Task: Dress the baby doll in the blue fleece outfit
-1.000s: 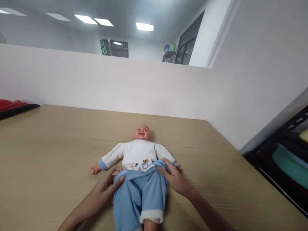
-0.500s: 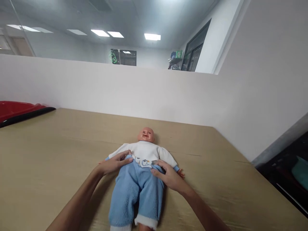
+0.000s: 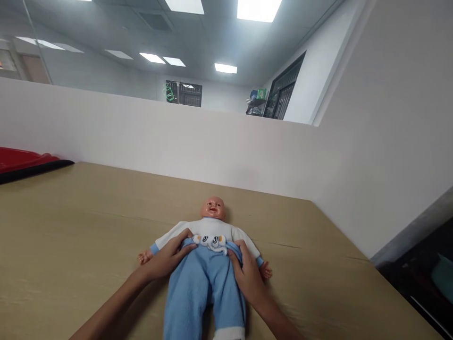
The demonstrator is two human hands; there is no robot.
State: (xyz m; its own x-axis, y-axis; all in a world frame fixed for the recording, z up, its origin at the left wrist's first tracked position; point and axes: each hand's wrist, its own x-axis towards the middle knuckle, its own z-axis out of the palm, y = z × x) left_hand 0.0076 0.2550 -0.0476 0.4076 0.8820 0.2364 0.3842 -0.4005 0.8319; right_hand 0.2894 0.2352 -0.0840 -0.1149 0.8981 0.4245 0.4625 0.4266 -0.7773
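A baby doll (image 3: 213,208) lies on its back on the tan table, head towards the wall. It wears a white top (image 3: 212,226) with blue cuffs and fuzzy blue trousers (image 3: 193,274) with white hems. At the waist, a white animal face patch (image 3: 212,242) shows on the front. My left hand (image 3: 172,255) pinches the trousers' waistband at the doll's side, left in the picture. My right hand (image 3: 247,271) grips the same waistband on the other side, thumb in front. The doll's feet lie beyond the lower picture edge.
The table top (image 3: 106,226) meets a white low wall (image 3: 159,141) at the back, with a glazed opening above. A red object with a black edge (image 3: 31,163) sits at the far left. Beyond the table's right edge is a dark area with a teal thing (image 3: 442,276).
The trousers' waistband has been drawn up and straightened, and the animal face patch lies flatter. Both hands keep to the waistband, the right now gripping more firmly. The camera view has tilted upward slightly.
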